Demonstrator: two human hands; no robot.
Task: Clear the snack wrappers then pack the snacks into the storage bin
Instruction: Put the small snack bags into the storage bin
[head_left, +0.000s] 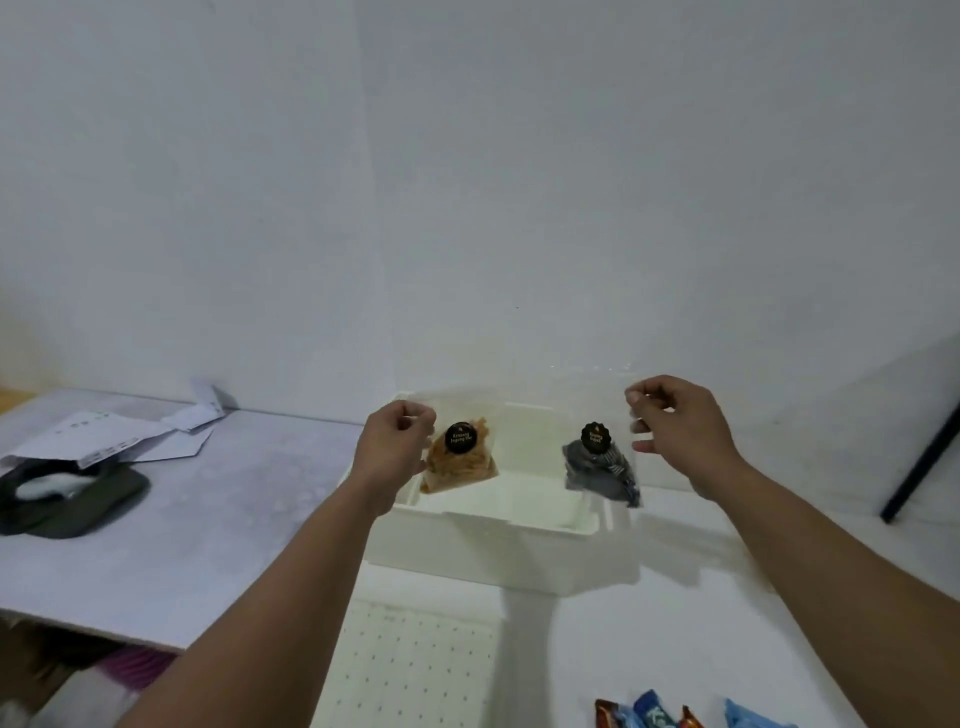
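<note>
While both hands hang over the white storage bin (488, 540), each carries one clear snack bag, two bags in all. One bag holds orange-brown crisps (460, 462) under a round black label; the left hand (392, 449) has its grip pinched together on that bag's upper corner, so it dangles above the bin's left part. The second bag holds dark grey snacks (602, 467), also with a round black label; the right hand (680, 431) clamps thumb and forefinger on its top edge, and it hangs over the bin's right rim. Inside, the bin shows only its pale floor.

At the bottom edge lie several wrapped snacks (670, 717), about four packets in orange and blue, cut off by the frame so the count is uncertain. One white perforated panel (415, 670) lies in front of the bin.

Everything sits on a white table (701, 597). To the left stands a lower grey table (218, 519) carrying one dark olive cap (72, 499) and a few loose white papers (130, 431). Behind is a plain white wall (467, 182), and a black bar (919, 467) leans at the far right.
</note>
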